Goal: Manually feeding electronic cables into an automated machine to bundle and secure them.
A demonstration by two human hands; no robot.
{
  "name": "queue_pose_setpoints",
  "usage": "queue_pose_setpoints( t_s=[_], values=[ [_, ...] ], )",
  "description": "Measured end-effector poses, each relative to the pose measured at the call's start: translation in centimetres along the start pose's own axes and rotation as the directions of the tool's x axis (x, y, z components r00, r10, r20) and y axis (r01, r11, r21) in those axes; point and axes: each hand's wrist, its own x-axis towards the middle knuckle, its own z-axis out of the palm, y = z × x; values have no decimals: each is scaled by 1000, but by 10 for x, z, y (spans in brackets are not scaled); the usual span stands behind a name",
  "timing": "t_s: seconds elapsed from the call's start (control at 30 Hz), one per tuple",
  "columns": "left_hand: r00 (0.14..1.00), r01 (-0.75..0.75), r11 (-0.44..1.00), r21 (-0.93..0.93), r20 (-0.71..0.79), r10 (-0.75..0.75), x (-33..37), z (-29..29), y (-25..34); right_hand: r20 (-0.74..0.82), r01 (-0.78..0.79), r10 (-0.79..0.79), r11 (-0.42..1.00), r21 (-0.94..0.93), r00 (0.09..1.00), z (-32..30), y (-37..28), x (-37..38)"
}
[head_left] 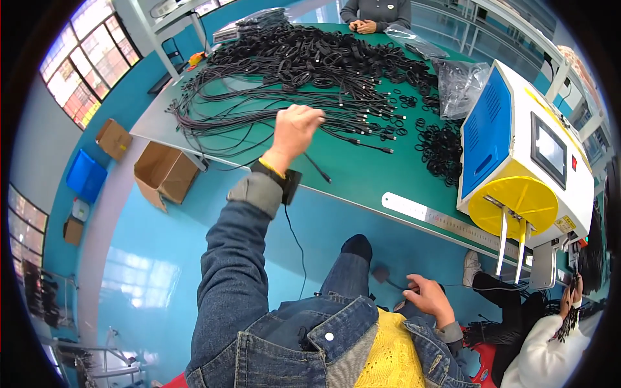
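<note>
My left hand (297, 129) is over the near edge of a spread of black cables (259, 113) on the green table (352, 174). Its fingers are curled closed, and they hide whatever may be between them. One loose cable end (325, 177) sticks out below that hand toward the table's front edge. A yellow band and a black device (290, 187) with a thin hanging cord are on my left wrist. Low in front of my lap is my right hand (430, 299), its thumb and forefinger apart, with nothing visible in it. Beside its fingertips is a small dark blurred thing (380, 274).
A white and blue machine (517, 155) with a yellow round front stands on the right, behind a steel ruler (420, 210). Small black coils (440, 152) lie beside it. One person (378, 13) is across the table, another (550, 349) at lower right. Cardboard boxes (165, 171) sit left.
</note>
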Motion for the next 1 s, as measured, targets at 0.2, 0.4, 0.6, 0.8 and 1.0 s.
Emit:
queue_pose_setpoints(
  t_s=[0.2,0.4,0.6,0.8,1.0],
  values=[
    [981,-195,913,-358,-70,182,-31,-54,160,-745,473,-118,834,284,657,-13,-41,-12],
    [975,-148,879,-453,80,206,-61,-23,215,-182,261,-237,360,896,954,-43,-60,-62],
    [939,-253,864,-435,104,328,-38,0,262,-106,107,-48,735,669,993,-48,-27,-123],
    [871,-147,584,-798,176,459,-29,9,339,-755,170,-329,944,-283,568,-81,-40,-148],
    [945,51,593,-804,231,232,19,28,356,-782,-208,-623,762,-613,23,-140,-36,-122]
  ],
)
